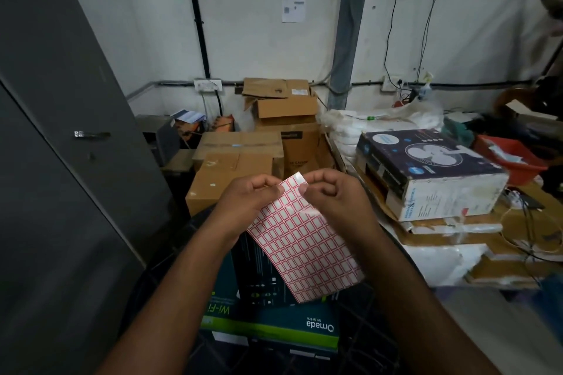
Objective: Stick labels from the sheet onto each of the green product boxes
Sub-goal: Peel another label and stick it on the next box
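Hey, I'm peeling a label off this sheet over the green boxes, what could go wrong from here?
Both hands, left hand and right hand, pinch only the top corner of the label sheet, so the hanging sheet may tear or curl. The lifted label could fold onto itself before reaching the green box.

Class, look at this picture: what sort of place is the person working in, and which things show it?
Probably a stockroom or the back room of a shop. Stacked cardboard cartons stand against the wall, a boxed fan lies on a cluttered table, and both hands hold a label sheet above green product boxes.
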